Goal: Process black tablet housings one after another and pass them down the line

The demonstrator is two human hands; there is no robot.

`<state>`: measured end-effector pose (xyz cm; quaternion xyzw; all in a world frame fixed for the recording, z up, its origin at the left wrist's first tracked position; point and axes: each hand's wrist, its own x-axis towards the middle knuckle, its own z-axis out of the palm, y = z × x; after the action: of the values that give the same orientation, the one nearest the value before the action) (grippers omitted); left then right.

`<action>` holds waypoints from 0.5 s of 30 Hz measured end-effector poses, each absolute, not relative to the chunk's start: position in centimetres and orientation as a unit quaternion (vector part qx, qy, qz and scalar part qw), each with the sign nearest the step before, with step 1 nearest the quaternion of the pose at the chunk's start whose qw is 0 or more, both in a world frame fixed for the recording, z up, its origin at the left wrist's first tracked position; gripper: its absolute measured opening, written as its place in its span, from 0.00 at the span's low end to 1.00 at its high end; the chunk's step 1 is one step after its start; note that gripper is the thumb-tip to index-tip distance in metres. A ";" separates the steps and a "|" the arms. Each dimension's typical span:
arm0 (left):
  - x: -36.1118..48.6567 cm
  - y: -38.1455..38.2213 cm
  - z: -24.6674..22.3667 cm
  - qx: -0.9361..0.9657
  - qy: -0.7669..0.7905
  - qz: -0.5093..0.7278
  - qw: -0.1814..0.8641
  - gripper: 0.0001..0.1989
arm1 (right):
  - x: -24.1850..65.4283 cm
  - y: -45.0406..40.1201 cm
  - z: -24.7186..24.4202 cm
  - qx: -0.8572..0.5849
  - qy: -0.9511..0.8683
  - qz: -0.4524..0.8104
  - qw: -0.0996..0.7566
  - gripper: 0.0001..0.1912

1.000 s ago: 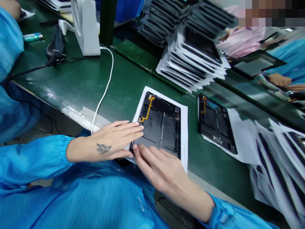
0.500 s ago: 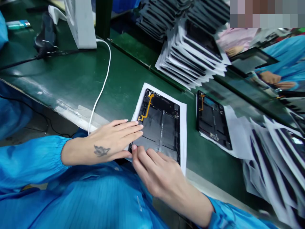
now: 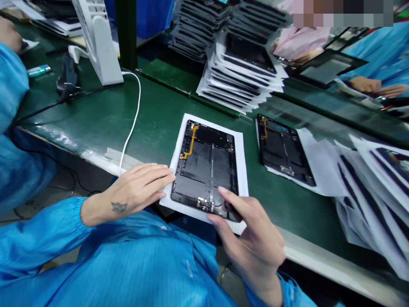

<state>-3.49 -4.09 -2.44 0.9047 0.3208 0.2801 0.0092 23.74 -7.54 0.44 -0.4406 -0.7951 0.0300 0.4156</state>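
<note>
In the head view an opened tablet shell (image 3: 198, 170) lies on a white paper sheet (image 3: 241, 170) at the table's front edge. It shows a dark inside, an orange flex cable (image 3: 192, 145) at upper left and a small circuit board (image 3: 205, 204) near the bottom. My left hand (image 3: 137, 187) rests flat, fingers stretched out, with the fingertips at the shell's left edge. Over the lower right corner is my right hand (image 3: 252, 234). Its thumb and index finger are apart, with the thumb by the bottom edge; its other fingers are partly hidden.
A second tablet shell (image 3: 284, 153) lies to the right, beside paper-wrapped parts (image 3: 367, 200). Behind stand stacks of paper-layered shells (image 3: 239, 81). A white fan-like stand (image 3: 104, 51) with a white cable (image 3: 136, 115) is at left. Co-workers in blue sit left and far right.
My right hand has moved from the shell's lower left to its lower right corner, its fingers parting. My left hand has drawn back slightly left, uncovering the bottom circuit board area. The view has shifted.
</note>
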 end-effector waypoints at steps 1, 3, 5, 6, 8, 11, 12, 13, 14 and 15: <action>-3.5 -4.3 -2.4 0.902 0.318 0.293 0.008 0.16 | 23.4 -8.0 0.3 -0.457 -0.770 0.062 0.441 0.23; -3.3 -4.5 -2.3 0.901 0.304 0.311 -0.001 0.14 | 22.7 -8.5 0.3 -0.478 -0.718 0.137 0.487 0.16; -3.0 -4.7 -2.2 0.905 0.285 0.314 -0.019 0.13 | 22.2 -8.6 0.3 -0.476 -0.687 0.212 0.506 0.16; -2.9 -4.7 -2.2 0.908 0.277 0.313 -0.030 0.13 | 22.0 -8.6 0.3 -0.470 -0.689 0.237 0.498 0.23; -2.6 -4.7 -2.3 0.911 0.263 0.313 -0.051 0.13 | 21.8 -8.5 0.1 -0.441 -0.720 0.245 0.477 0.33; -2.4 -4.6 -2.5 0.914 0.250 0.314 -0.066 0.12 | 21.6 -8.5 -0.8 -0.379 -0.773 0.186 0.474 0.23; -2.4 -4.5 -2.6 0.914 0.245 0.315 -0.068 0.12 | 21.5 -8.5 -1.3 -0.361 -0.785 0.156 0.479 0.16; -2.4 -4.5 -2.8 0.916 0.242 0.314 -0.068 0.12 | 21.3 -8.6 -1.7 -0.352 -0.795 0.127 0.477 0.10; -2.3 -4.4 -2.9 0.916 0.239 0.314 -0.068 0.12 | 21.2 -8.6 -2.1 -0.347 -0.806 0.098 0.469 0.08; -2.3 -4.4 -3.0 0.916 0.237 0.316 -0.068 0.12 | 21.0 -8.6 -2.4 -0.345 -0.816 0.069 0.458 0.10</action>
<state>-2.28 -4.42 -2.99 0.9163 0.2370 0.3158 -0.0678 21.02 -8.60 -2.44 -0.3445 -0.8165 0.0691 0.4581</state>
